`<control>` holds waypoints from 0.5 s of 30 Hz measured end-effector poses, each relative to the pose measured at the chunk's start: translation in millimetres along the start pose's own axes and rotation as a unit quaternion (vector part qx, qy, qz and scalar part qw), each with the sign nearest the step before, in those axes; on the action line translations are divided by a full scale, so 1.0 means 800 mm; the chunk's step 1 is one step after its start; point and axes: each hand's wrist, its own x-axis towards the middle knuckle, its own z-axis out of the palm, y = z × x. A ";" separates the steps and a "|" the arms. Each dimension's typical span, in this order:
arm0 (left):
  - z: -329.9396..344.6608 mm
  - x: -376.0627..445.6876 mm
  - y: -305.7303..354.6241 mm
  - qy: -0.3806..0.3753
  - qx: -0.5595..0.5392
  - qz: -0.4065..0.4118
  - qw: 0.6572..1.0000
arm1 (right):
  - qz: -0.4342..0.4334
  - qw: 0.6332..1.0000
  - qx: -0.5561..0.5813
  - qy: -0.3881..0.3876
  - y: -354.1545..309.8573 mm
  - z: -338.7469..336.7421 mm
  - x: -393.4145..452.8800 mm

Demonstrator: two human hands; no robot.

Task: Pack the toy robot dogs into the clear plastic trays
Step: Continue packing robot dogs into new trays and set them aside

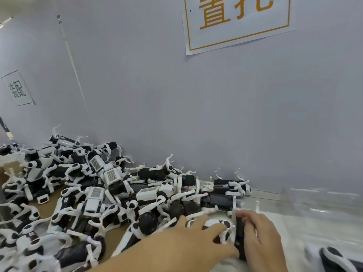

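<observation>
A pale grey-lilac wall (196,114) fills most of the view beyond both hands, with a white sign (237,22) bearing large orange characters above the right hand and a smaller paper notice (17,88) far off to the left. Below it runs a work surface: brown board (53,199) shows under the heap to the left of the hands, and white sheeting (294,230) lies to the right of them.

A big pile of toy robot dogs (94,193) (black bodies, white legs) spreads left of and beyond the hands, up against the wall. Clear plastic trays (322,201) sit beyond and to the right of the right hand, hard to make out against the wall.

The left hand (188,238) reaches across with fingers spread fairly wide, resting on one toy dog (225,226) between the two hands. The right hand (259,234) has its fingers curled round that dog's black body; the blur makes the exact grip uncertain.
</observation>
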 end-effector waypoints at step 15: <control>0.005 -0.050 -0.035 -0.111 -0.121 -0.001 0.986 | -0.010 0.999 -0.004 -0.042 0.005 -0.006 -0.009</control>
